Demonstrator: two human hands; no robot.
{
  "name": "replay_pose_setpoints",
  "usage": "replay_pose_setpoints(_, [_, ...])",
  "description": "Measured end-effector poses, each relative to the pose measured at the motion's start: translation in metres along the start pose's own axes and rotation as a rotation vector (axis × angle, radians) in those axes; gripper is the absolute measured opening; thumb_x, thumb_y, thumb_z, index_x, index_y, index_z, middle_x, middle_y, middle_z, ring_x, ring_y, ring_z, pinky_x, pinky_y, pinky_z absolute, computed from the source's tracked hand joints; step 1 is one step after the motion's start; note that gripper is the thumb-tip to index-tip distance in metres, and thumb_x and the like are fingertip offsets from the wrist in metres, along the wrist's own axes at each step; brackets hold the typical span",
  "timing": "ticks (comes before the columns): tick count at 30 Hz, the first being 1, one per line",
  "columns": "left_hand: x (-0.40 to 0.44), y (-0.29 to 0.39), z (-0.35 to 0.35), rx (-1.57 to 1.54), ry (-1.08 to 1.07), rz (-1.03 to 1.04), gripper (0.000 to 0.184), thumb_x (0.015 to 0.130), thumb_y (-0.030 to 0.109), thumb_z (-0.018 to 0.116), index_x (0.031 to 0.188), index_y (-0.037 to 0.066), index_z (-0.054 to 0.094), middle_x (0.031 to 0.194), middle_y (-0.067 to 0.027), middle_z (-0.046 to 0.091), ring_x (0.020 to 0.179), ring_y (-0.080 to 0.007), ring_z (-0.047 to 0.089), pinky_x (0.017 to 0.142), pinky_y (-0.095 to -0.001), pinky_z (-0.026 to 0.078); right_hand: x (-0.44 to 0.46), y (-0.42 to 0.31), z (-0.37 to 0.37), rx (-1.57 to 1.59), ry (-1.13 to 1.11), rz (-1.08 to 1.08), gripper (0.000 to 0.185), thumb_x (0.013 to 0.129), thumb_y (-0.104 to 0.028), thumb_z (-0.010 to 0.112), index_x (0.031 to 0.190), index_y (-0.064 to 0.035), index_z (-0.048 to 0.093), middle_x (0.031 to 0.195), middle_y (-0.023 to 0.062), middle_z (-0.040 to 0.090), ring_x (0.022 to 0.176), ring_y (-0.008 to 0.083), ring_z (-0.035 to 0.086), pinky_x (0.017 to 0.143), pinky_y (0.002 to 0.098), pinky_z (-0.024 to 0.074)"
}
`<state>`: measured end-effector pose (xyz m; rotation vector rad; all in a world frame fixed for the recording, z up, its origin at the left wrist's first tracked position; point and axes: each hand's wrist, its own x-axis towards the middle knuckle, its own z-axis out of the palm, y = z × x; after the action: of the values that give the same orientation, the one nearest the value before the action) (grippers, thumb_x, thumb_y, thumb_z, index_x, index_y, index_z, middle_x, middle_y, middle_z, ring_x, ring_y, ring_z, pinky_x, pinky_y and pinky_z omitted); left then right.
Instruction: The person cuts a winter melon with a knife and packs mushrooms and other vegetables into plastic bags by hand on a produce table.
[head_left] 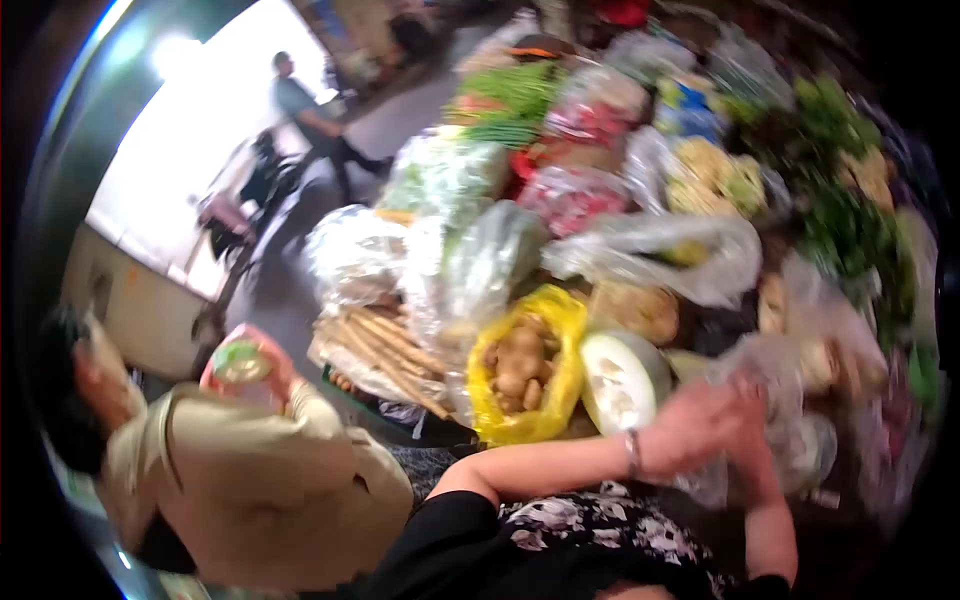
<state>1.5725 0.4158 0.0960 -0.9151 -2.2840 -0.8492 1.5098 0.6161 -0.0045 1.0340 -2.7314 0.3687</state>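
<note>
My left hand [690, 432], with a bracelet on its wrist, meets my right hand [748, 432] at the lower right of the head view. Both have their fingers closed on a thin clear plastic bag [706, 485], whose film shows below and behind them. Motion blurs the fingertips, and what the bag holds cannot be made out. Left of my hands lies a cut winter melon [645, 368], its pale seedy face turned toward the camera. Beside it is an open yellow bag [483, 412] full of brown potatoes [520, 365].
Bagged vegetables crowd the stall: long brown roots [385, 340], cauliflower [712, 170], green stalks [510, 95] and leafy greens [850, 230]. At left, a person in a beige shirt [260, 480] holds a green-lidded container [242, 362]. Another person [318, 120] is farther back, near a parked scooter [262, 165].
</note>
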Motion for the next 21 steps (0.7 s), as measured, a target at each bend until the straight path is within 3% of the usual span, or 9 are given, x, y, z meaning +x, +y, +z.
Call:
replay_pose_setpoints(2, [-0.005,0.005,0.020,-0.025,-0.176,0.087,0.034,0.073,0.017,0.061,0.106,0.006,0.058,0.111,-0.0124,0.057,0.092,-0.0274,0.061,0.081,-0.0403,0.046,0.008,0.026,0.037,-0.057,0.047,-0.016,0.032,0.086,-0.026,0.055,0.107,-0.0034,0.066,0.114,0.0182,0.061,0.111,0.0409,0.051,0.101,0.0509,0.0355])
replay_pose_setpoints(4, [-0.021,-0.005,0.053,0.031,-0.326,-0.004,0.031,0.075,0.017,0.061,0.104,0.006,0.060,0.106,-0.0116,0.060,0.089,-0.0273,0.062,0.079,-0.0409,0.046,0.018,0.051,0.046,0.247,-0.319,0.283,0.038,0.082,-0.031,0.057,0.106,-0.0035,0.067,0.113,0.0181,0.063,0.112,0.0396,0.053,0.103,0.0482,0.0358])
replay_pose_setpoints(8, [-0.017,-0.025,0.061,0.174,-0.648,-0.321,0.019,0.077,0.016,0.061,0.093,0.008,0.068,0.086,-0.0057,0.067,0.077,-0.0233,0.065,0.069,-0.0408,0.047,0.015,0.100,0.137,-0.217,-0.113,0.086,0.028,0.073,-0.026,0.067,0.092,-0.0058,0.068,0.091,0.0167,0.067,0.089,0.0374,0.063,0.081,0.0501,0.0452])
replay_pose_setpoints(9, [-0.022,-0.032,0.063,0.178,-0.643,-0.326,0.019,0.077,0.016,0.061,0.093,0.008,0.068,0.086,-0.0057,0.067,0.077,-0.0233,0.065,0.069,-0.0408,0.047,0.020,0.090,0.116,-0.218,-0.111,0.078,0.028,0.073,-0.026,0.067,0.092,-0.0058,0.068,0.091,0.0167,0.067,0.089,0.0374,0.063,0.081,0.0501,0.0452])
replay_pose_setpoints(11, [-0.034,-0.043,0.072,0.425,-0.627,-0.243,0.010,0.076,0.016,0.063,0.081,0.013,0.071,0.076,-0.0017,0.067,0.075,-0.0195,0.065,0.063,-0.0388,0.045,0.038,0.037,0.021,-0.280,-0.451,-0.083,0.027,0.066,-0.018,0.070,0.090,-0.0047,0.067,0.090,0.0181,0.066,0.087,0.0385,0.062,0.080,0.0502,0.0459])
replay_pose_setpoints(12, [-0.029,-0.044,0.067,0.488,-0.703,-0.270,0.011,0.075,0.017,0.064,0.082,0.014,0.072,0.080,-0.0015,0.067,0.078,-0.0177,0.065,0.063,-0.0368,0.042,0.040,0.030,0.005,-0.242,-0.505,-0.022,0.050,0.061,-0.007,0.072,0.110,-0.0026,0.063,0.106,0.0196,0.064,0.106,0.0340,0.058,0.088,0.0462,0.0461])
replay_pose_setpoints(15, [-0.007,-0.055,0.043,0.485,-0.848,-0.358,0.014,0.077,0.017,0.065,0.088,0.018,0.074,0.083,-0.0003,0.069,0.084,-0.0189,0.066,0.065,-0.0372,0.044,0.025,0.047,-0.003,-0.248,-0.185,-0.203,0.059,0.061,-0.009,0.075,0.117,-0.0028,0.056,0.106,0.0183,0.062,0.104,0.0349,0.058,0.087,0.0472,0.0456])
replay_pose_setpoints(18, [0.001,-0.067,0.027,0.483,-0.810,-0.375,0.008,0.079,0.017,0.065,0.080,0.018,0.073,0.085,-0.0016,0.070,0.084,-0.0193,0.068,0.062,-0.0363,0.050,0.048,0.009,-0.064,-0.140,-0.502,0.035,0.072,0.063,-0.015,0.080,0.127,-0.0054,0.048,0.110,0.0177,0.060,0.107,0.0371,0.057,0.091,0.0492,0.0431])
replay_pose_setpoints(21, [0.001,-0.081,0.019,0.423,-0.696,-0.404,0.009,0.079,0.014,0.063,0.079,0.015,0.072,0.077,-0.0076,0.070,0.074,-0.0244,0.071,0.057,-0.0385,0.052,0.046,0.007,-0.083,-0.072,-0.475,0.042,0.071,0.066,-0.020,0.079,0.128,-0.0045,0.047,0.113,0.0186,0.061,0.108,0.0369,0.057,0.090,0.0488,0.0443])
